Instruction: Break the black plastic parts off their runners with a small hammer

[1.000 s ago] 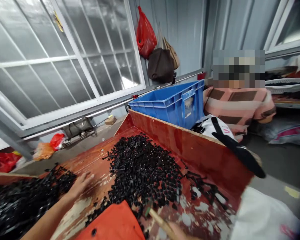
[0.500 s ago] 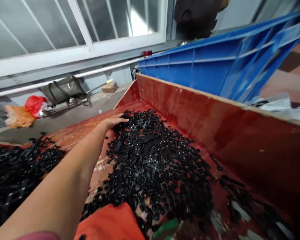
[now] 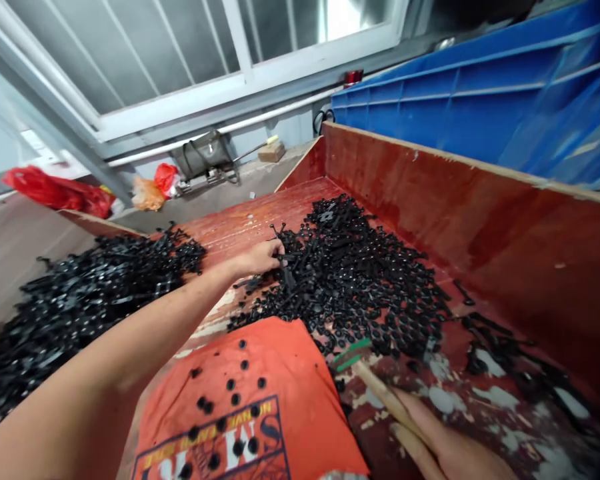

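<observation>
My left hand [image 3: 266, 257] is closed at the left edge of a heap of small black plastic parts [image 3: 350, 273]. Its fingers pinch some black pieces, though exactly how many is hidden. At the lower right, my right hand [image 3: 445, 440] is wrapped round the wooden handle of a tool with a green head [image 3: 380, 387]; whether it is a brush or a scraper I cannot tell. The green head points at the near edge of the heap. An orange printed cloth [image 3: 300, 393] lies close to me, with several round black pieces scattered on it.
A second black heap [image 3: 95, 300] lies at the left. A red wooden board [image 3: 460, 200] walls the right side, with a blue crate [image 3: 430, 93] behind it. More dark pieces [image 3: 525, 367] lie at the right, and plastic bags [image 3: 60, 190] at the far left.
My left hand has drawn back from the far end of the heap and closed. My right hand and its tool have come into clearer view. The camera view has turned left.
</observation>
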Available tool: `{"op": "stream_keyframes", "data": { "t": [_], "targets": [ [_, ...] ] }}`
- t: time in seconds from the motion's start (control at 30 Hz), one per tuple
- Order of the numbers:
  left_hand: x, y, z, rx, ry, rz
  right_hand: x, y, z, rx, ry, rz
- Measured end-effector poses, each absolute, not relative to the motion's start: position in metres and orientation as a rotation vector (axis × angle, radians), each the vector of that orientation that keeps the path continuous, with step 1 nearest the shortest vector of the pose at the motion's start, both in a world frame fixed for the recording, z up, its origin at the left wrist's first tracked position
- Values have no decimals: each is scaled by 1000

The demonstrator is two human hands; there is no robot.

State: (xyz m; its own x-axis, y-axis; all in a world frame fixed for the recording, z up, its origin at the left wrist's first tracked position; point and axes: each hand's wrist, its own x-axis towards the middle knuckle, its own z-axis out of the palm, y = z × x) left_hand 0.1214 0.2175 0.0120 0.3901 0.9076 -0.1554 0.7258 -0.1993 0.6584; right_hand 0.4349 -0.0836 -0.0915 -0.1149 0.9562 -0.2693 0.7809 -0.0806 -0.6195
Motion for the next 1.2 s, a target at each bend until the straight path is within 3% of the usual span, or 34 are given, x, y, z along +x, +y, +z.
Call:
{"op": "stream_keyframes", "data": {
  "t": [0.23,0.6,0.83,1.07,1.2],
  "targets": [
    [105,161,40,1900,1541,678,421,-82,-43,-1886,-2042,759],
    [49,57,55,1245,1267,957,401,-89,-34,-1882,-2036,498],
    [37,-30,54,867,1153,1128,407,-85,-39,-1814,-1874,730],
    [64,-110,20,1154,1235,892,320,-104,39,-1367,-1694,1202],
    [64,-130,0,1346,1279,868,265,-113,50,-1241,-1737,1348]
  ]
}}
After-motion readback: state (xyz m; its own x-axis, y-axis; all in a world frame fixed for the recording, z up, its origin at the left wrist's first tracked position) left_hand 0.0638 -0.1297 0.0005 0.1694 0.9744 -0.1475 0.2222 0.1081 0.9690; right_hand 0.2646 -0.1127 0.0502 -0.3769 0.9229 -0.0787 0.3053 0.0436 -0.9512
